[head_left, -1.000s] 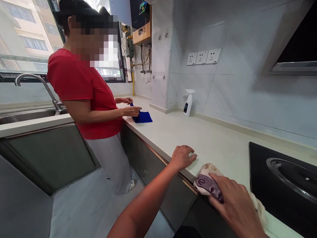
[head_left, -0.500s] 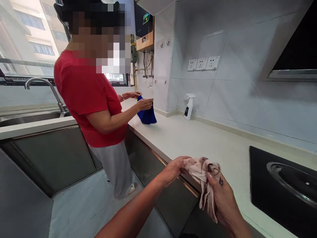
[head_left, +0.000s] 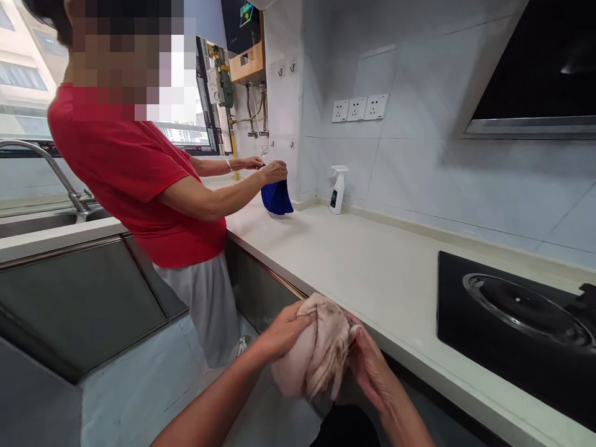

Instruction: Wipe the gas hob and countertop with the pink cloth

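A pale pink cleaning cloth (head_left: 321, 347), bunched up with some stains, hangs between my hands in front of the counter edge. My left hand (head_left: 288, 329) grips its left side, thumb on top and the other fingers hidden behind the fabric. On the right, my right hand (head_left: 367, 360) pinches a gathered fold of the same cloth near its top edge. The lower part of the cloth droops freely below both hands.
A person in a red shirt (head_left: 153, 186) stands at the left, holding a blue cloth (head_left: 277, 197) over the white counter (head_left: 372, 254). A white spray bottle (head_left: 337, 189) stands by the wall. The black gas stove (head_left: 503, 335) lies at right; a sink (head_left: 41, 225) is at far left.
The pink cloth has moved left and opened out into a wider, drooping bundle. Both hands have shifted their hold on it. My view has turned right.
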`<state>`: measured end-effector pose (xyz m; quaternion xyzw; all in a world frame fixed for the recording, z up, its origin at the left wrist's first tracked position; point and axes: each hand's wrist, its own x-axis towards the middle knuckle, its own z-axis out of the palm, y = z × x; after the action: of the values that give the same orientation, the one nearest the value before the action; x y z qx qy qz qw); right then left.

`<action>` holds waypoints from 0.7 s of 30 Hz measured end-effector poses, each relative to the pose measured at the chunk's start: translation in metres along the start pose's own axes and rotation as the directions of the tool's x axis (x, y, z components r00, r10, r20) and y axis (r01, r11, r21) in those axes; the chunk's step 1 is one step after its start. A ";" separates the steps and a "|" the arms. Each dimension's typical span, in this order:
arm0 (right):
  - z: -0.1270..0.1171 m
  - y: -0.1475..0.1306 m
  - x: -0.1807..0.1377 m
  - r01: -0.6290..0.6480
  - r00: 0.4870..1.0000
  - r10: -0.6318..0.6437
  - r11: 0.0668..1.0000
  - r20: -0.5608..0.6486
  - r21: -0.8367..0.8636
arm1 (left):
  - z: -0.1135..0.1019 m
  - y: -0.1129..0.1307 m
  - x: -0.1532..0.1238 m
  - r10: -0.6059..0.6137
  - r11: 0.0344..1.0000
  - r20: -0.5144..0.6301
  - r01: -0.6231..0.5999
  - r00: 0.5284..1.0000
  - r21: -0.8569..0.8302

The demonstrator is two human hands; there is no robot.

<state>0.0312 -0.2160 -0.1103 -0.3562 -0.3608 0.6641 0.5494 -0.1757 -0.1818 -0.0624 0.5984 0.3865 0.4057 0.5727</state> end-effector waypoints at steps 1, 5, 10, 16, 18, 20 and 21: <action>-0.002 0.004 -0.001 -0.003 1.000 0.003 1.000 -0.012 -0.028 | 0.000 0.004 -0.002 -0.006 1.000 -0.011 0.006 1.000 0.008; -0.003 0.022 -0.005 -0.030 0.999 0.033 0.994 0.024 -0.103 | -0.001 0.019 -0.008 -0.108 0.993 -0.022 0.106 0.994 -0.057; 0.004 0.040 -0.014 0.110 0.994 -0.111 0.944 0.014 -0.312 | 0.000 0.029 -0.017 -0.154 0.988 -0.050 0.154 0.987 0.002; 0.009 0.046 -0.014 0.247 0.953 -0.304 0.740 0.017 -0.626 | 0.006 0.022 -0.018 -0.038 0.990 0.009 0.036 0.999 0.135; 0.004 0.042 -0.012 0.227 0.963 -0.267 0.721 0.040 -0.655 | 0.004 0.022 -0.018 -0.027 0.978 -0.004 0.028 1.000 0.205; -0.003 0.036 -0.012 0.213 0.969 -0.239 0.683 0.062 -0.699 | -0.003 0.024 -0.020 -0.019 0.956 0.000 0.018 1.000 0.293; -0.008 0.033 -0.014 0.216 0.969 -0.233 0.651 0.079 -0.728 | -0.008 0.024 -0.022 -0.017 0.941 0.006 0.014 1.000 0.339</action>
<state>0.0240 -0.2334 -0.1417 -0.5055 -0.6308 0.3877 0.4430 -0.1912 -0.2007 -0.0391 0.6867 0.4526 0.3260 0.4662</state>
